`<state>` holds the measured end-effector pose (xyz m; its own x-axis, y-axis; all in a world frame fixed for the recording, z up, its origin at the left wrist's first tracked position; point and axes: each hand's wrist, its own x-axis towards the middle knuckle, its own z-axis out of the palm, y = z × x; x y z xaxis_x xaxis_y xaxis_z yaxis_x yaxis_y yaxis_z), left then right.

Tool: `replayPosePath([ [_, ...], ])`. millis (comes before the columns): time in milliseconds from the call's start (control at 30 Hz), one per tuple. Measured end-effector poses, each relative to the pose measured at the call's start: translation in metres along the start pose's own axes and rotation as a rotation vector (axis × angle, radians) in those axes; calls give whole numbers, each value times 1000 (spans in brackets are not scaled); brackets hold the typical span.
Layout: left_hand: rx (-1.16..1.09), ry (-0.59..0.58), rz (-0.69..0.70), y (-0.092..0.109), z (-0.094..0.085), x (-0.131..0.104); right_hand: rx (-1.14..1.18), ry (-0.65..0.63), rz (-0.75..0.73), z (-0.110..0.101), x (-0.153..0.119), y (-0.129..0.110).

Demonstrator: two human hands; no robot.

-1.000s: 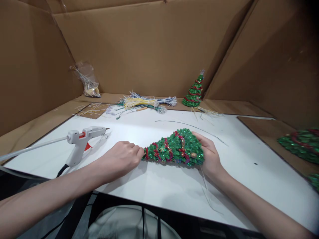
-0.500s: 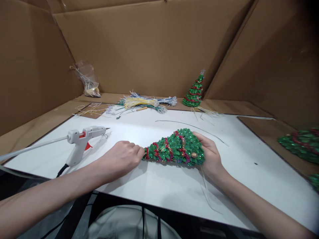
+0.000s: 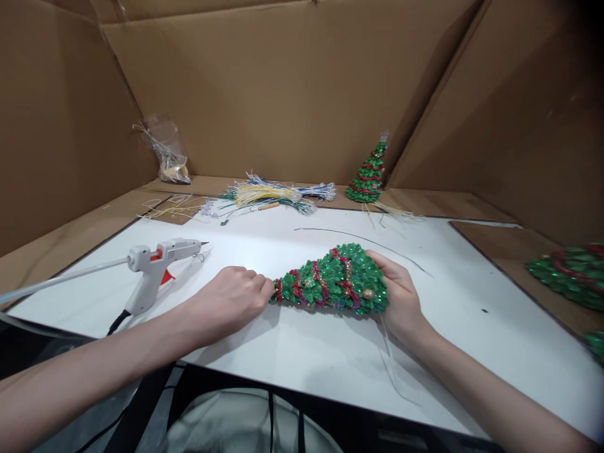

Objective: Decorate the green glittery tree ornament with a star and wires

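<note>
A glittery green decorated tree [image 3: 325,282] lies on its side above the white board, tip to the left and wide base to the right. My left hand [image 3: 238,296] is closed on its narrow tip, knuckles up, hiding the very end. Around the base my right hand [image 3: 399,289] is wrapped, its fingertips hidden behind the tree. Thin pale wires [image 3: 391,362] hang from the base beside my right hand, down onto the white board [image 3: 292,358].
A white glue gun [image 3: 151,274] stands at left. Bundled wires [image 3: 278,192], a plastic bag [image 3: 167,154] and an upright small tree [image 3: 368,173] are at the back. A loose green wire [image 3: 363,236] lies behind the held tree. Another tree [image 3: 573,274] is at far right.
</note>
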<state>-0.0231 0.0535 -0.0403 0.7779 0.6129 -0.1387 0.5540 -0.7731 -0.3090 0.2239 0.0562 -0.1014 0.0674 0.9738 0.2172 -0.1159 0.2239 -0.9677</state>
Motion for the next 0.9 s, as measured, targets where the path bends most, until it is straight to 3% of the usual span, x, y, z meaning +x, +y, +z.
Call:
replayPosePath([
  [900, -2, -17, -10, 1, -2, -1, 10, 13, 43, 0, -3, 0],
])
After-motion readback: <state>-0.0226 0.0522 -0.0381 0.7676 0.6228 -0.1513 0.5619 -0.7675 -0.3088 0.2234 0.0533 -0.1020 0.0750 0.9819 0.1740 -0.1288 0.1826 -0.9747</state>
